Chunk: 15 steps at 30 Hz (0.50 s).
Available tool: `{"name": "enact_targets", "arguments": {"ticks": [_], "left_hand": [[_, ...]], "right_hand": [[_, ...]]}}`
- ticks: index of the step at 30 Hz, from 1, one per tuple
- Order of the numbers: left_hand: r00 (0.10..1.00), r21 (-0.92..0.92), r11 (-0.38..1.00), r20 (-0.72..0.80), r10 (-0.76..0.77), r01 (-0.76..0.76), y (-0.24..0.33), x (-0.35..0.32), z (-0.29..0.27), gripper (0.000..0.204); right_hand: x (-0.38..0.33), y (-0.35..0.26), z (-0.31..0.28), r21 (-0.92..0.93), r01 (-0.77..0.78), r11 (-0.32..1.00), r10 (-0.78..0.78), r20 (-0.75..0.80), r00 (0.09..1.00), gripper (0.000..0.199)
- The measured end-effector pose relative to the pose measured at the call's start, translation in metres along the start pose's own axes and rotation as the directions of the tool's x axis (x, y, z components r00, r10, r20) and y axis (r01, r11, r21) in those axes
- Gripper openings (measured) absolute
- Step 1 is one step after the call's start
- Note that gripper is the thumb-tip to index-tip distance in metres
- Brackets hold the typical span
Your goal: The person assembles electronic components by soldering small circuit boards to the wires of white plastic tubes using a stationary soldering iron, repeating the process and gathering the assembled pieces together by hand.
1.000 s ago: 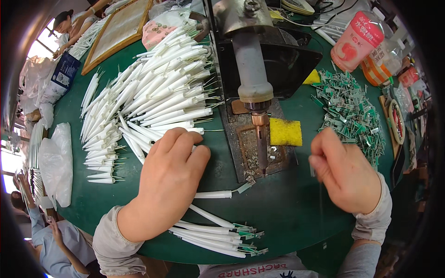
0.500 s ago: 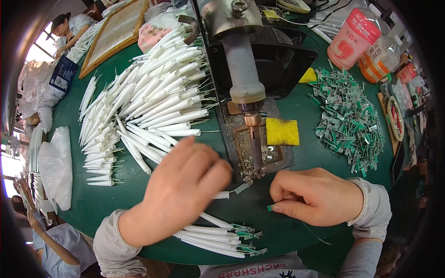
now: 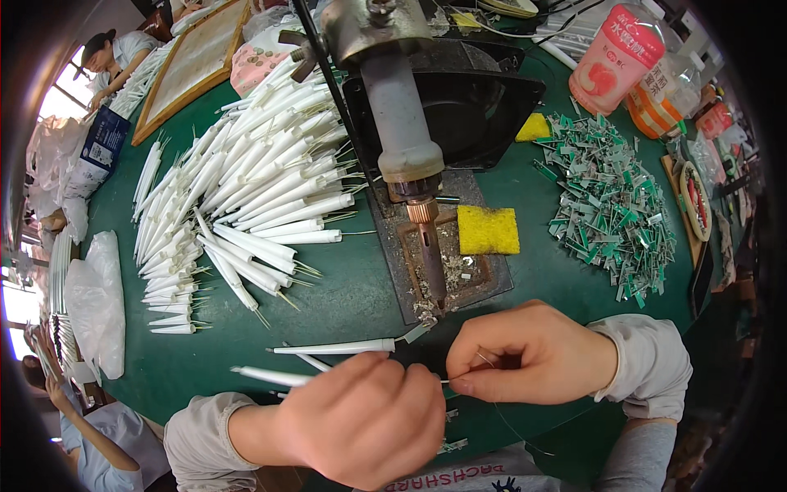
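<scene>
My left hand [image 3: 361,418] is closed around a white tapered tube [image 3: 270,375], whose narrow end sticks out to the left. My right hand [image 3: 533,353] pinches a thin wire [image 3: 518,435] that loops above the thumb and trails below. The two hands nearly meet, and a short light strand shows between them; the fingertips hide what it joins. Just beyond, another white tube [image 3: 336,348] lies with a small green-and-silver strip [image 3: 418,331] at its right end, under the tip of an upright soldering iron [image 3: 432,262]. More tubes are partly hidden below my left hand.
A large heap of white tubes with wire ends [image 3: 270,164] covers the left of the green table. On the right lies a pile of small strips [image 3: 611,205]. A yellow sponge [image 3: 489,230] sits beside the iron, bottles [image 3: 616,57] behind. Other people work at the far left.
My left hand has moved down and right, and now holds a white tube. My right hand has shifted slightly left toward it; the green strip at its fingertips no longer shows.
</scene>
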<state>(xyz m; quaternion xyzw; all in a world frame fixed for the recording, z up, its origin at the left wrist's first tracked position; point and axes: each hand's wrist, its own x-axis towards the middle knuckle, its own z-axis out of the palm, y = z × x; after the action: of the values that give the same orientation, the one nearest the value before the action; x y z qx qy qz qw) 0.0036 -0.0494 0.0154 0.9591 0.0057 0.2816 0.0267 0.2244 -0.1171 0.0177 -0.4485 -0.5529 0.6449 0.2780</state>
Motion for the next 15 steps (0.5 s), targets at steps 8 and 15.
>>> {"name": "enact_targets", "arguments": {"ticks": [8, 15], "left_hand": [[0.724, -0.708, 0.291, 0.442, -0.529, 0.644, -0.012, 0.006, -0.008, 0.014], [0.566, -0.673, 0.018, 0.606, -0.56, 0.739, -0.01, 0.006, -0.008, 0.01]], "right_hand": [[-0.003, -0.004, 0.005, -0.414, 0.257, 0.874, -0.346, -0.155, 0.925, 0.013], [0.0, -0.004, 0.005, 0.044, -0.065, 0.997, 0.074, -0.239, 0.968, 0.012]]}}
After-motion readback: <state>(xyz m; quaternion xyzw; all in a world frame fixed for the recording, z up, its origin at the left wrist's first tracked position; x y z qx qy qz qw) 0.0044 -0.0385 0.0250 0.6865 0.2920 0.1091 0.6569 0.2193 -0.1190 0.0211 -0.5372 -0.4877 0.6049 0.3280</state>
